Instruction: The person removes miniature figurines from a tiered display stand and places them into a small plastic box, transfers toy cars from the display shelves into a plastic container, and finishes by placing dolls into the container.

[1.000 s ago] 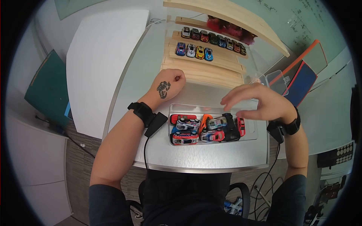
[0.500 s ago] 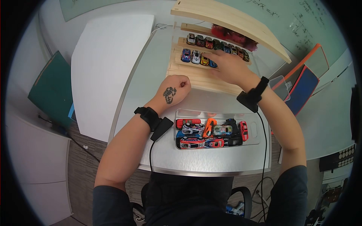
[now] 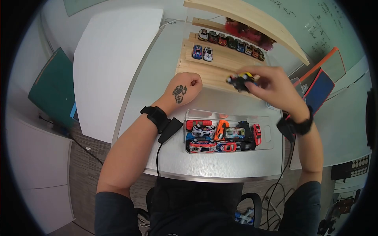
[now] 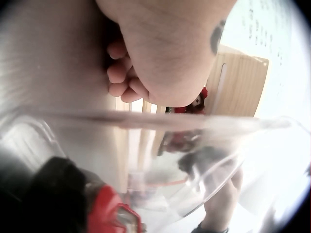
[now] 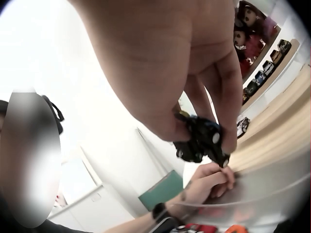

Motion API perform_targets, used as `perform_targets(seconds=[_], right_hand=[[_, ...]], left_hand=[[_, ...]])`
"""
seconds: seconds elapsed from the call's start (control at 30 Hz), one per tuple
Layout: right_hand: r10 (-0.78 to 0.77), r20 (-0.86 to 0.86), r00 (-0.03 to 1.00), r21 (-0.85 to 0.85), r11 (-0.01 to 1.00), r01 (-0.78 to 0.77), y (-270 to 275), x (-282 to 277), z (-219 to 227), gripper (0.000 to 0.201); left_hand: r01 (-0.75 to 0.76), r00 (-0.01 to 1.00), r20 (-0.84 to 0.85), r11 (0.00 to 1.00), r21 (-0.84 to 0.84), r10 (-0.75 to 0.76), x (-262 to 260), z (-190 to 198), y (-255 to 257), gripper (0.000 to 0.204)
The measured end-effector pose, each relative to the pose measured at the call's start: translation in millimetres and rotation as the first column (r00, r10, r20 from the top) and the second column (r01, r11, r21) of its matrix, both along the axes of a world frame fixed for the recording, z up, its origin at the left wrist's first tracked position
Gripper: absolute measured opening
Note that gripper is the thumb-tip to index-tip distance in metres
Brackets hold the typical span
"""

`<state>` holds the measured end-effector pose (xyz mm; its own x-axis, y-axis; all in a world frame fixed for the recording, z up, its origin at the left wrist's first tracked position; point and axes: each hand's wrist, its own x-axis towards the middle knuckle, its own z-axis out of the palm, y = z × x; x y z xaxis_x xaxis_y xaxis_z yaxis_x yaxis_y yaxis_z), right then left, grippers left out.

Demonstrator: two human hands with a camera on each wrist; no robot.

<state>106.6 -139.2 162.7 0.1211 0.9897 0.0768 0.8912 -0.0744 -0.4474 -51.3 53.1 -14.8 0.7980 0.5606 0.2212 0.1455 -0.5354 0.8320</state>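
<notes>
My right hand (image 3: 273, 84) pinches toy cars (image 3: 241, 82) above the front of the wooden stepped stand (image 3: 214, 74); one shows yellow. In the right wrist view, two dark undersides (image 5: 197, 141) sit between the thumb and fingers of this hand (image 5: 165, 63). My left hand (image 3: 183, 88) lies left of the stand's front, fingers loosely curled, nothing visible in it; the left wrist view shows its bent fingers (image 4: 117, 73). On a step stand a blue car (image 3: 197, 52) and a white car (image 3: 208, 54); behind them is a row of several cars (image 3: 230, 42).
A clear plastic tray (image 3: 268, 146) holding several toy cars is near the table's front edge. Red figures (image 3: 248, 32) stand under the stand's wooden top board (image 3: 252, 25). A clear open container is right of the stand, partly behind my right hand.
My right hand went from above the tray to the lower car row, then drew back toward the right with cars. The yellow and light blue cars have left that row. My left hand stays put.
</notes>
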Motion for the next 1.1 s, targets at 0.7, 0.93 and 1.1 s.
perform_targets(seconds=[0.7, 0.93, 1.1], right_hand=[[0.270, 0.337, 0.902, 0.126, 0.937, -0.327, 95.3, 29.0, -52.1, 0.039], [0.139, 0.619, 0.773, 0.004, 0.984, -0.180, 141.2, 8.3, -79.3, 0.040], [0.166, 0.590, 0.790, 0.066, 0.965, -0.253, 124.5, 9.9, -70.8, 0.037]], left_hand=[[-0.024, 0.999, 0.021, 0.999, -0.030, 0.025, -0.5, 2.9, -2.5, 0.018], [-0.012, 0.999, 0.035, 1.000, -0.004, 0.012, 0.2, -1.0, 1.4, 0.016], [-0.005, 1.000, 0.016, 1.000, -0.016, 0.005, 1.0, -0.8, 1.7, 0.018]])
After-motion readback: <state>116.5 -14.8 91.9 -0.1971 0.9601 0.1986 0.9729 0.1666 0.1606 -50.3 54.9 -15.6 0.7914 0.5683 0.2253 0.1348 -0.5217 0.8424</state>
